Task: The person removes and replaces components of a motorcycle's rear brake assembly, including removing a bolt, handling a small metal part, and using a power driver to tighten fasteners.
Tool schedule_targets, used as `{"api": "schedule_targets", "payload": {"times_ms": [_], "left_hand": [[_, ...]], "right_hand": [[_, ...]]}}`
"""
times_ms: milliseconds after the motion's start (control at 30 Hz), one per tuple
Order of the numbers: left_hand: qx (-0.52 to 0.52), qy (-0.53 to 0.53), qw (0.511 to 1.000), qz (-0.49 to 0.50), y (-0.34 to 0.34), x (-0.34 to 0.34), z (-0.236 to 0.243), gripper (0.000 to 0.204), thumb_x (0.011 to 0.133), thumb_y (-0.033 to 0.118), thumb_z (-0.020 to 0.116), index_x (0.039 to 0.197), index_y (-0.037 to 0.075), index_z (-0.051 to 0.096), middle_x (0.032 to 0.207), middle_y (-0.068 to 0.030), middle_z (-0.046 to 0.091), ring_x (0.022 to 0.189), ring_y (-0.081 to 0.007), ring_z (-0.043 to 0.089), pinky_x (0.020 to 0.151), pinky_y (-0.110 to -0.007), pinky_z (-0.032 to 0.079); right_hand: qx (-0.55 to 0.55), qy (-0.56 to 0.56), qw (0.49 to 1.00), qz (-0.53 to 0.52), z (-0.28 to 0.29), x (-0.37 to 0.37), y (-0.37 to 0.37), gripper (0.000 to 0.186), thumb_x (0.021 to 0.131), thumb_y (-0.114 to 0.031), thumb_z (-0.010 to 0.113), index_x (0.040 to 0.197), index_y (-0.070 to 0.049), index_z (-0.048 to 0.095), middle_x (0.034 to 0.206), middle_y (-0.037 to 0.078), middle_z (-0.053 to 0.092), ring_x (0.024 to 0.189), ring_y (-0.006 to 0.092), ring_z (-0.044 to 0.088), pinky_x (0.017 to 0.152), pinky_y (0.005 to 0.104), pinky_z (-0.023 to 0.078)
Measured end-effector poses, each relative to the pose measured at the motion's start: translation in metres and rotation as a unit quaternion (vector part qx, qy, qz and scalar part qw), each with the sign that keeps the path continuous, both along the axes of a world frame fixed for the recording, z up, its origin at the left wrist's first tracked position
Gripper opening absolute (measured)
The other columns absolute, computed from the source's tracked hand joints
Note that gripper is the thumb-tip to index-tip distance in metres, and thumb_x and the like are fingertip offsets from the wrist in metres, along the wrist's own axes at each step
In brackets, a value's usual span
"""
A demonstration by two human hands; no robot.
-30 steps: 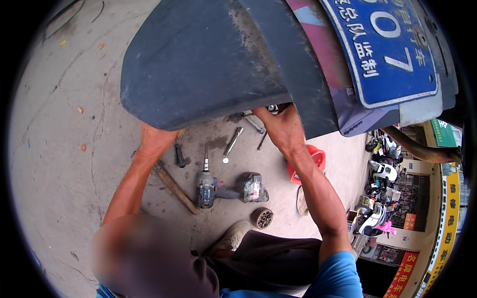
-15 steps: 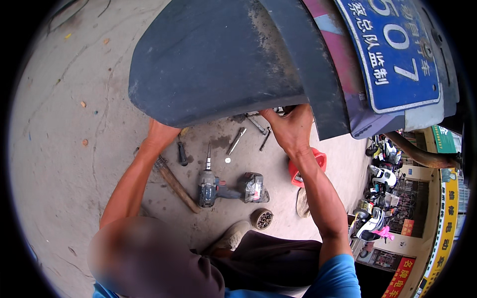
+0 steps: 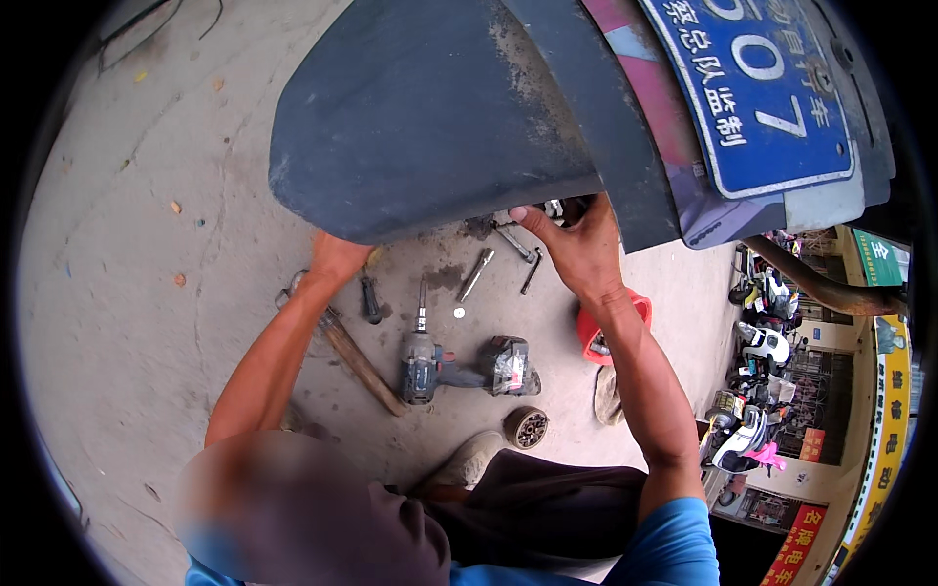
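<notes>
1. My shirt (image 3: pixel 508 575): bright blue, short-sleeved, a strip of it showing at the lower edge.
2. Right sleeve (image 3: pixel 672 542): plain blue, loose, soft creases, ends above my elbow.
3. Left sleeve (image 3: pixel 208 573): same blue, only a sliver visible.
4. My trousers (image 3: pixel 557 498): dark, brownish-purple to near black, baggy, folded fabric; left side partly blurred out.
5. My shoe (image 3: pixel 479 457): beige, rounded, details too small to read.
6. Left hand (image 3: pixel 339 258), right hand (image 3: pixel 589 252): bare, forearms too.
</notes>
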State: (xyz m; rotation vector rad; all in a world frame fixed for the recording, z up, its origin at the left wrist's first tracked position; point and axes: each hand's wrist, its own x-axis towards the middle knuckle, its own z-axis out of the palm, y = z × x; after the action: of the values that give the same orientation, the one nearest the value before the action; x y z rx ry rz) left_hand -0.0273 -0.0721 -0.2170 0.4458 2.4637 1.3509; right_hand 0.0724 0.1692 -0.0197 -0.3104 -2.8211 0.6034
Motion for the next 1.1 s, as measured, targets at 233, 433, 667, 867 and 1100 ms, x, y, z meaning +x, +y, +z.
{"api": "schedule_targets", "payload": {"times_ms": [233, 433, 667, 867, 1100], "left_hand": [[-0.003, -0.113, 0.99, -0.089, -0.005, 0.06, 0.058, 0.031, 0.094, 0.022, 0.07, 0.115, 0.001, 0.062, 0.103, -0.0144, 0.072, 0.091, -0.0243, 0.069, 0.077, -0.038, 0.054], [0.234, -0.052, 0.958, -0.155, 0.027, 0.083, 0.145, 0.04, 0.09, 0.016, 0.072, 0.126, 0.003, 0.061, 0.103, -0.0133, 0.07, 0.087, -0.0299, 0.069, 0.076, -0.039, 0.055], [0.265, 0.146, 0.917, -0.261, 0.051, 0.078, 0.206, 0.044, 0.083, 0.009, 0.076, 0.125, 0.006, 0.063, 0.11, -0.012, 0.063, 0.095, -0.0289, 0.065, 0.081, -0.037, 0.052], [0.193, 0.24, 0.903, -0.301, 0.057, 0.078, 0.22, 0.032, 0.082, 0.001, 0.077, 0.113, -0.001, 0.068, 0.096, -0.0107, 0.065, 0.08, -0.0206, 0.064, 0.072, -0.033, 0.054], [0.056, 0.318, 0.874, -0.362, 0.061, 0.069, 0.25, 0.026, 0.082, 0.001, 0.076, 0.105, -0.001, 0.065, 0.092, -0.0107, 0.065, 0.075, -0.0202, 0.064, 0.065, -0.032, 0.052]], "right_hand": [[-0.548, -0.029, 0.832, -0.078, 0.038, 0.041, 0.012, 0.051, 0.083, 0.005, 0.042, 0.133, 0.0, 0.05, 0.103, 0.005, 0.052, 0.078, 0.0109, 0.046, 0.068, 0.0251, 0.042], [-0.577, -0.054, 0.815, -0.004, 0.046, 0.069, 0.006, 0.041, 0.099, 0.003, 0.043, 0.14, 0.003, 0.045, 0.11, 0.012, 0.061, 0.088, 0.0168, 0.059, 0.076, 0.0315, 0.051], [-0.553, -0.066, 0.828, 0.057, 0.058, 0.094, -0.007, 0.026, 0.106, -0.009, 0.047, 0.129, 0.003, 0.043, 0.114, 0.02, 0.064, 0.095, 0.0228, 0.069, 0.085, 0.0358, 0.057], [-0.579, -0.007, 0.814, 0.054, 0.051, 0.101, -0.013, 0.021, 0.107, -0.017, 0.05, 0.114, 0.002, 0.046, 0.101, 0.018, 0.066, 0.091, 0.0248, 0.072, 0.077, 0.0343, 0.06], [-0.539, -0.031, 0.84, 0.053, 0.039, 0.101, -0.014, 0.022, 0.102, -0.02, 0.06, 0.1, 0.001, 0.056, 0.085, 0.009, 0.065, 0.076, 0.0144, 0.064, 0.067, 0.03, 0.052]]}}
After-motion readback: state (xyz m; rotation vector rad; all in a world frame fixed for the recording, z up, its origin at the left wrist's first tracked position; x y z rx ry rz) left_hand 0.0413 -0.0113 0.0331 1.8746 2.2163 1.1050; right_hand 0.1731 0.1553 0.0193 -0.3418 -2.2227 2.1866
